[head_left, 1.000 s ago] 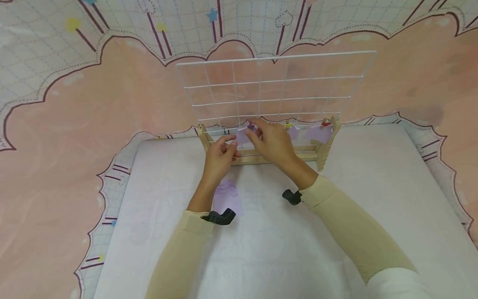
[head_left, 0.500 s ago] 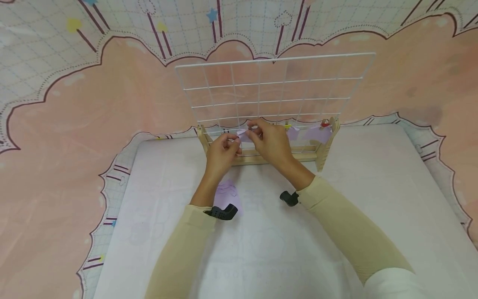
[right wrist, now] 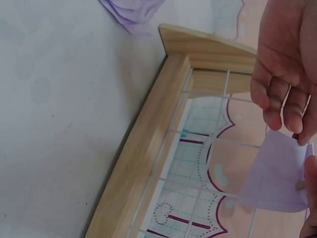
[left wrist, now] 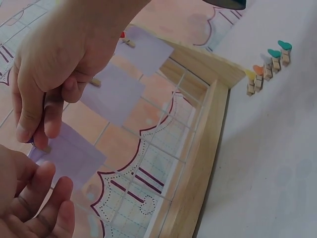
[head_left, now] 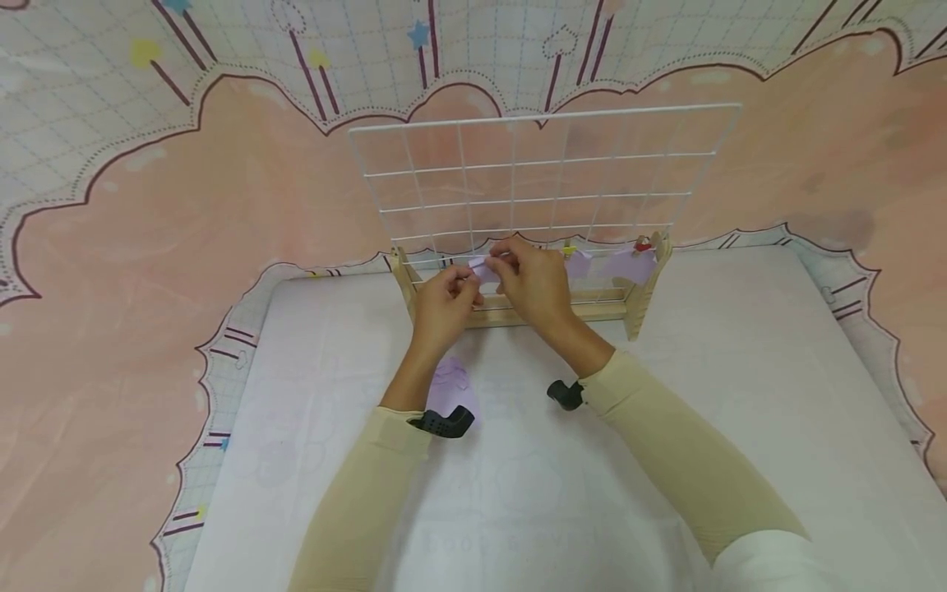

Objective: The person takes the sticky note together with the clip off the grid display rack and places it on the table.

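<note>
A light-purple paper square (left wrist: 77,156) hangs low on the white wire grid (head_left: 514,201), between my two hands. My left hand (head_left: 446,304) pinches its upper left corner, which looks bent in the head view. My right hand (head_left: 538,279) grips a small wooden clothespin (left wrist: 46,148) at the paper's top edge; the fingers hide most of it. To the right, a second purple square (left wrist: 115,94) and a third purple square (left wrist: 146,52) hang from their own clothespins, one with a yellow top (head_left: 568,249) and one with a red top (head_left: 642,244).
A wooden stand (head_left: 510,316) holds the grid upright at the table's back edge. Loose purple sheets (head_left: 451,390) lie on the white table (head_left: 518,493) below my left forearm. Several clothespins with coloured tops (left wrist: 268,73) lie in a row beyond the stand's right end.
My left hand has shifted slightly right and closer to my right hand, taking the paper's left corner. The paper's front shows less now. My right hand has barely moved.
</note>
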Demonstrator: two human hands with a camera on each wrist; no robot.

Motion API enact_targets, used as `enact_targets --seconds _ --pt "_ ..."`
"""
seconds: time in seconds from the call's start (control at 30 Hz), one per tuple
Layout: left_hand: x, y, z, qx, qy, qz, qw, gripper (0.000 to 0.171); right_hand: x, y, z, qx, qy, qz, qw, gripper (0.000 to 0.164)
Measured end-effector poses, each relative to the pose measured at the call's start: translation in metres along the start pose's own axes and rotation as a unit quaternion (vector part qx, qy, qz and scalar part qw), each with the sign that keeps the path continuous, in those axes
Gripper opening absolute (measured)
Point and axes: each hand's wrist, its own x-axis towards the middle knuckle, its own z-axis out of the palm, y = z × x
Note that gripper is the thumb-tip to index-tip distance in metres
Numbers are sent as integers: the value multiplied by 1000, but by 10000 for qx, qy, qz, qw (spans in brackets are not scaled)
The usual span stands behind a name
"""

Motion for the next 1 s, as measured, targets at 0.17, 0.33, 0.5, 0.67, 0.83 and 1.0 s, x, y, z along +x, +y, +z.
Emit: enact_targets --seconds 0.17,0.33,0.5,0.67,0.83,1.0 --pt "0 -1 0 27 -11 -43 10000 16 -1 1 4 -23 245 -227 9994 12" --pt "-1 -1 0 12 -21 -122 9999 17 -2 2 6 29 372 -335 9987 13" --pt "-1 -4 -2 -68 -71 -219 9997 18 -3 2 6 364 423 -234 9982 14" --pt "-3 -6 -4 -93 -114 -253 9996 18 -3 1 3 910 563 -157 9941 12" --pt "-5 -7 -5 4 -199 -198 9996 17 -2 0 -3 1277 821 2 9884 10" --pt "-8 -9 -8 137 -205 -143 9996 17 -3 -3 -9 1426 915 124 9855 13"
